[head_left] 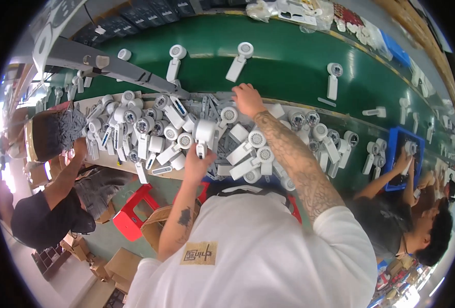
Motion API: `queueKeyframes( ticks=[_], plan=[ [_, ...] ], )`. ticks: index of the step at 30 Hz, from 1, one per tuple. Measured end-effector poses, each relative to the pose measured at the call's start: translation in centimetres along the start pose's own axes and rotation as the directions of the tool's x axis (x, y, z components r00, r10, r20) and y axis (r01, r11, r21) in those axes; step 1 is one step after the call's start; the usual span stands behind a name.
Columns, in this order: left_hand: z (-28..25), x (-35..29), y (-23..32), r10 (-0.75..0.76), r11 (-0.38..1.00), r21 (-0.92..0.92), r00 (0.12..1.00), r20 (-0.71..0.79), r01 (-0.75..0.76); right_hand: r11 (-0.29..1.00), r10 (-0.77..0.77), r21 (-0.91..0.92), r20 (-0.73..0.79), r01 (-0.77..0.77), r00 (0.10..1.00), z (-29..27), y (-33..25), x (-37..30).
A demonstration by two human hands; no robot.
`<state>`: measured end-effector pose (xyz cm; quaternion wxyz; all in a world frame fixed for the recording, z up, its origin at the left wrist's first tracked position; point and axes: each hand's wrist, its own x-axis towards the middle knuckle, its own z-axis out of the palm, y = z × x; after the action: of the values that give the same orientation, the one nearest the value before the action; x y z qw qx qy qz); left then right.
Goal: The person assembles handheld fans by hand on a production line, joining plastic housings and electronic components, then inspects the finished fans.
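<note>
My left hand (196, 165) is closed around the handle of a white hand-held fan (205, 133), holding it over a pile of similar white fans (150, 128) and grey parts (236, 134) on the worktable. My right hand (248, 100), on a tattooed forearm, reaches to the far edge of the pile beside the green conveyor belt (284, 66). Its fingers are curled down onto the grey parts there; what they grip is hidden.
Single white fans (239, 59) lie spaced along the belt. A person in black (48, 215) works at the left, another person (417, 231) at the right by a blue tray (399, 138). A red stool (132, 210) and cardboard boxes (119, 267) stand below.
</note>
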<state>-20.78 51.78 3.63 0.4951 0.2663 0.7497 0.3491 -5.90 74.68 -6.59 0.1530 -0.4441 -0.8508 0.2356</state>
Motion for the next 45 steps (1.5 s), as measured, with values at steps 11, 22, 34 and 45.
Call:
queueKeyframes(
  ticks=[11, 22, 34, 45],
  plan=[
    [-4.3, -0.9, -1.5, -0.022, 1.0, 0.009, 0.986, -0.163, 0.024, 0.991, -0.129, -0.003, 0.252, 0.134, 0.959, 1.1, 0.3, 3.5],
    [-3.6, 0.8, 3.1, -0.057, 0.82, -0.572, 0.997, -0.048, 0.019, 0.948, -0.262, 0.207, 0.09, 0.24, 0.961, -1.8, -9.9, -5.4],
    [2.0, 0.0, 5.8, 0.15, 0.921, -0.387, 0.962, 0.229, -0.052, 0.054, 0.344, 0.916, 0.357, -0.398, 0.869, -10.8, -10.5, -9.5],
    [4.6, -0.3, 5.9, 0.126, 0.811, -0.579, 0.943, 0.309, 0.081, 0.164, 0.411, 0.971, 0.093, -0.174, 0.907, -14.4, -11.2, -14.7]
  ],
)
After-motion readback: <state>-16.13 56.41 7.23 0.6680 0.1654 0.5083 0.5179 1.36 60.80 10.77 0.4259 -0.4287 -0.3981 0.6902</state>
